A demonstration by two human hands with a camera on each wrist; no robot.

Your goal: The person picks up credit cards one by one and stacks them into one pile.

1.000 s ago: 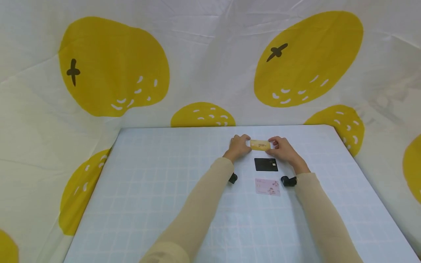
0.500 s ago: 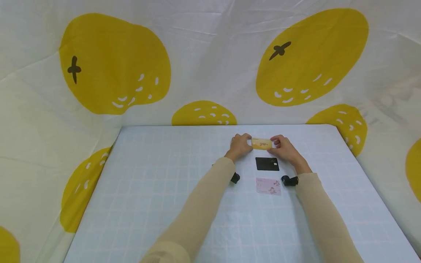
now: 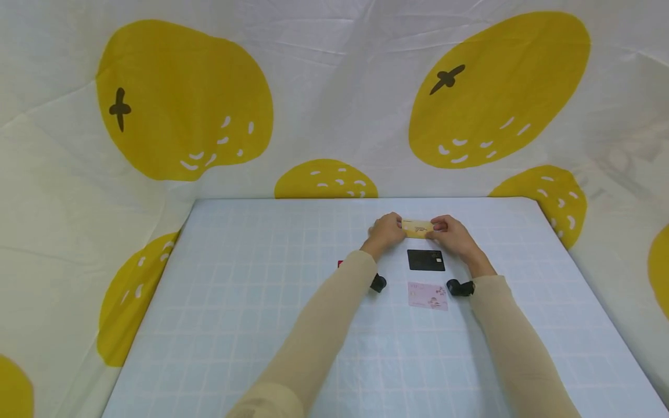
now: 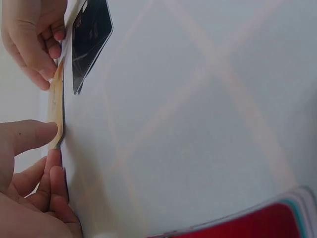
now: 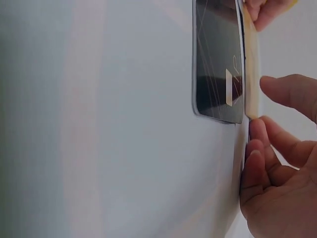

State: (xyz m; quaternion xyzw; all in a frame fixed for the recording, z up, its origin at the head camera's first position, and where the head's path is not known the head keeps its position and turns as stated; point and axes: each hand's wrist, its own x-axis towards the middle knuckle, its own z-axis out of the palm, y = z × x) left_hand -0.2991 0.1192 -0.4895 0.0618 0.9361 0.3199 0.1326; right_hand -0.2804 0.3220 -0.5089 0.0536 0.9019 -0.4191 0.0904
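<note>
A yellow bank card [image 3: 417,229] is held between both hands near the far edge of the table. My left hand [image 3: 387,233] pinches its left end, thumb on the face in the left wrist view. At the right end, my right hand [image 3: 455,237] has its thumb and fingertips at the card's edge. Just nearer lies a black card [image 3: 425,260] with a chip, flat on the cloth. Below that is a pink patterned card [image 3: 427,296], in one column with the others.
A red card [image 4: 247,225] lies on the cloth under the left forearm, mostly hidden by the sleeve in the head view. Black wrist cameras [image 3: 460,287] sit at both cuffs. A pale checked cloth [image 3: 235,290] covers the table; a lemon-print curtain [image 3: 334,104] hangs behind.
The left hand has shifted a little right, its fingers closing in on the card's left end. A bit of red now shows beside the left sleeve. The head view has tilted slightly.
</note>
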